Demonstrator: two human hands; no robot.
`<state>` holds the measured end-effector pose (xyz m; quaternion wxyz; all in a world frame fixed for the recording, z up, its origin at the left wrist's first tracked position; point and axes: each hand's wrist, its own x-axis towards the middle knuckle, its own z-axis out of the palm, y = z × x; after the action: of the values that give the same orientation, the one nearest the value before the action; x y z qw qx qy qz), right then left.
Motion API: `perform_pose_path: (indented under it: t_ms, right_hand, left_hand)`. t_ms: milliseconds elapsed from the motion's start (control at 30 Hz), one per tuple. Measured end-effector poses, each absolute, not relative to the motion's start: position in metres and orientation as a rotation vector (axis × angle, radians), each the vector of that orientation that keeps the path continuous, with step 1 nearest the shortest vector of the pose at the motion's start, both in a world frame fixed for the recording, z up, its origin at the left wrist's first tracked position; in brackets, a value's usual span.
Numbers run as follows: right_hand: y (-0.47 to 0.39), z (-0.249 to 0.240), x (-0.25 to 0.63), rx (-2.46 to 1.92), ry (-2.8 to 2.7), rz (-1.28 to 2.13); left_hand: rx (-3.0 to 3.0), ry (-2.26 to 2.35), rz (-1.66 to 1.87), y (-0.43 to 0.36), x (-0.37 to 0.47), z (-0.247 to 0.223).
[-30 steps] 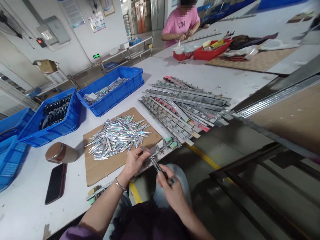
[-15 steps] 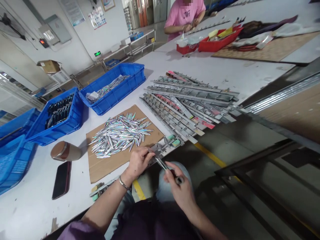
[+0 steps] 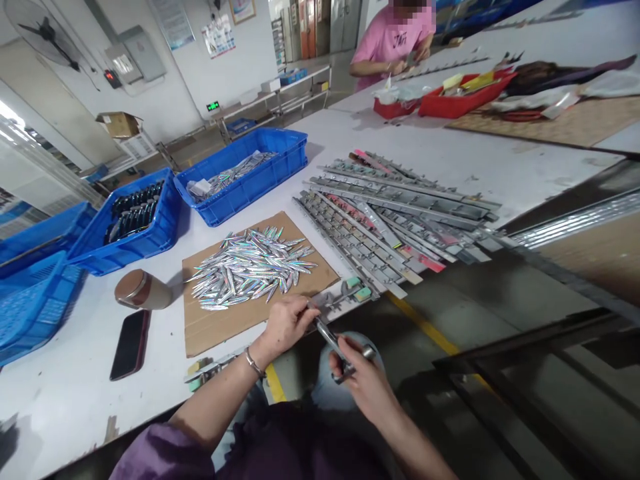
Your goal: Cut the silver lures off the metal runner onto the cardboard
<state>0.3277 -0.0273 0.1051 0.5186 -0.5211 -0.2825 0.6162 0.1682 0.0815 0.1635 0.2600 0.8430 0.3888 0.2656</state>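
My right hand (image 3: 363, 377) is wrapped around the crossbar of a metal T-handle wrench (image 3: 327, 335). The shaft slopes up and left to my left hand (image 3: 287, 325). There, my left thumb and fingers are pinched at its tip; what they hold is too small to make out. Just beyond the fingertips, a metal strip with green pads (image 3: 345, 295) lies along the table's front edge. A similar padded metal piece (image 3: 205, 372) shows beside my left forearm. Behind my left hand, a heap of shiny silver fish-shaped pieces (image 3: 255, 263) rests on a cardboard sheet (image 3: 197, 337).
Metal strips (image 3: 400, 207) are stacked to the right of the cardboard. Blue crates (image 3: 240, 177) line the far left side. A brown-lidded cup (image 3: 143, 290) and a phone (image 3: 130, 345) stand at left. Across the table are red trays (image 3: 465, 93) and a person in pink (image 3: 395, 40).
The wrench's crossbar has turned in my right hand, and both its ends now show. My left hand keeps its pinch. The whole view has shifted slightly.
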Motion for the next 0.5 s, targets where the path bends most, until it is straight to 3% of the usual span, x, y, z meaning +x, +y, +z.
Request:
perform_pose_path:
  t_ms: [167, 267, 400, 500]
  right_hand:
    - [-0.031, 0.122, 0.348, -1.647, -1.73, 0.365]
    - [-0.029, 0.126, 0.345, -1.681, -2.008, 0.022]
    - [-0.03, 0.115, 0.34, -1.662, -1.984, 0.119]
    - [-0.029, 0.103, 0.341, -1.629, -1.645, 0.589]
  left_hand:
    - [2.321, 1.069, 0.681, 0.083, 0.169, 0.16]
    - [2.339, 1.103, 0.653, 0.082, 0.169, 0.158]
    - [2.38, 1.145, 0.626, 0.079, 0.171, 0.157]
    - [2.416, 1.178, 0.604, 0.078, 0.171, 0.155]
